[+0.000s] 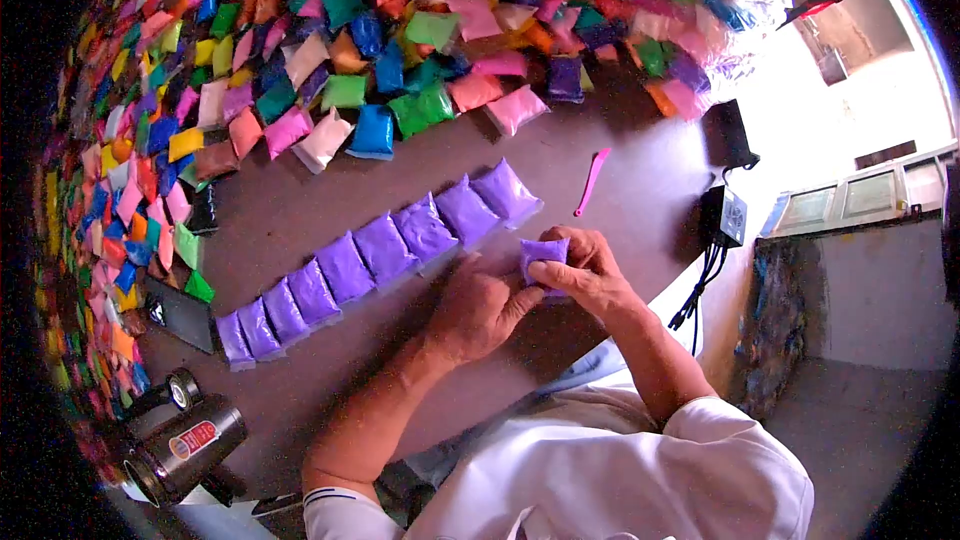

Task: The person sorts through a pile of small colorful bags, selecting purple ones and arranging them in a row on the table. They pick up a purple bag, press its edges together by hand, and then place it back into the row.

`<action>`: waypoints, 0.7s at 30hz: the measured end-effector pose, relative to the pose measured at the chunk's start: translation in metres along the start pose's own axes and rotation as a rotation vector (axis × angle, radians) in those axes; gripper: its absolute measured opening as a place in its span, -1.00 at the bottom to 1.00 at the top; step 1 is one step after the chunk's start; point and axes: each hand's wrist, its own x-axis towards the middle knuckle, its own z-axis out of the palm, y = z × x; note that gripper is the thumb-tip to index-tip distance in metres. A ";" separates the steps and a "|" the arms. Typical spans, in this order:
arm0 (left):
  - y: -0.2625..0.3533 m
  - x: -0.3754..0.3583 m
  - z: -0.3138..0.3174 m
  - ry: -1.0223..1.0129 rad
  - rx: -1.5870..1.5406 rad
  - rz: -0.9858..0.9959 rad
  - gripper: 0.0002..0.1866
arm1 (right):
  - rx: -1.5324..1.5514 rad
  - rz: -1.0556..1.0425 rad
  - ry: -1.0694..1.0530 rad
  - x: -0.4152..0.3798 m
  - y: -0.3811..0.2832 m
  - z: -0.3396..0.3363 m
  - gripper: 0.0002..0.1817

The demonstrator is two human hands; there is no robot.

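Observation:
A small purple packet (pixel 543 251) is pinched in my right hand (pixel 596 275), with the thumb across its front and the fingers curled behind. My left hand (pixel 472 308) is closed beside it, its thumb at the packet's lower left edge; the other fingertips are hidden. Just beyond my hands, several filled purple packets (pixel 378 248) of clear film lie in a slanting row on the brown table (pixel 640 175). A pink plastic stick (pixel 593 182) lies past my right hand.
A big heap of multicoloured packets (pixel 345 90) covers the far and left sides. A dark metal flask (pixel 190 445), a round lid (pixel 183 389) and a dark flat box (pixel 180 314) are at lower left. A power unit (pixel 728 217) with black cables sits at the right edge.

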 end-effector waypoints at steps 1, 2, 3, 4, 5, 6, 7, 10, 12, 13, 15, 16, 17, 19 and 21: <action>-0.001 0.001 -0.001 0.024 -0.042 0.012 -0.71 | 0.000 0.000 0.001 0.001 -0.002 0.000 -0.72; -0.001 0.001 -0.001 0.049 -0.084 0.024 -0.72 | 0.030 -0.016 -0.005 0.002 -0.006 0.002 -0.73; -0.002 0.001 0.000 0.048 -0.084 0.024 -0.72 | 0.059 -0.031 -0.011 0.003 -0.007 0.004 -0.74; -0.005 0.001 0.002 0.066 -0.087 0.053 -0.72 | 0.060 -0.031 -0.010 0.004 -0.006 0.007 -0.74; -0.006 0.001 0.003 0.085 -0.090 0.082 -0.71 | 0.066 -0.065 0.010 0.006 -0.004 0.010 -0.71; -0.004 0.000 0.001 0.084 -0.090 0.082 -0.71 | 0.071 -0.098 0.030 0.006 -0.003 0.012 -0.66; -0.001 0.001 -0.001 0.049 -0.063 0.047 -0.71 | 0.071 -0.098 0.030 0.006 -0.004 0.011 -0.66; 0.001 0.000 -0.001 0.017 0.006 0.038 -0.69 | -0.037 0.009 -0.020 0.004 -0.005 0.007 -0.75; 0.003 0.000 -0.001 0.024 0.048 0.064 -0.68 | -0.117 0.006 -0.039 0.003 -0.006 0.005 -0.75; 0.005 0.001 -0.003 0.020 0.053 0.072 -0.68 | -0.118 0.006 -0.039 0.003 -0.007 0.006 -0.75; 0.007 0.002 -0.003 0.018 0.059 0.086 -0.67 | -0.135 0.035 -0.047 0.003 -0.007 0.005 -0.71; 0.007 0.002 -0.002 0.045 0.030 0.079 -0.67 | -0.138 0.031 -0.046 0.002 -0.007 0.006 -0.71; 0.005 0.003 -0.001 0.073 0.001 0.074 -0.67 | -0.133 -0.025 -0.039 0.002 -0.008 0.007 -0.69; -0.005 0.001 0.003 0.063 0.013 0.117 -0.67 | -0.133 -0.085 -0.030 0.001 -0.011 0.009 -0.66; -0.010 -0.001 0.005 0.049 0.024 0.158 -0.67 | -0.154 -0.121 -0.025 -0.001 -0.016 0.010 -0.61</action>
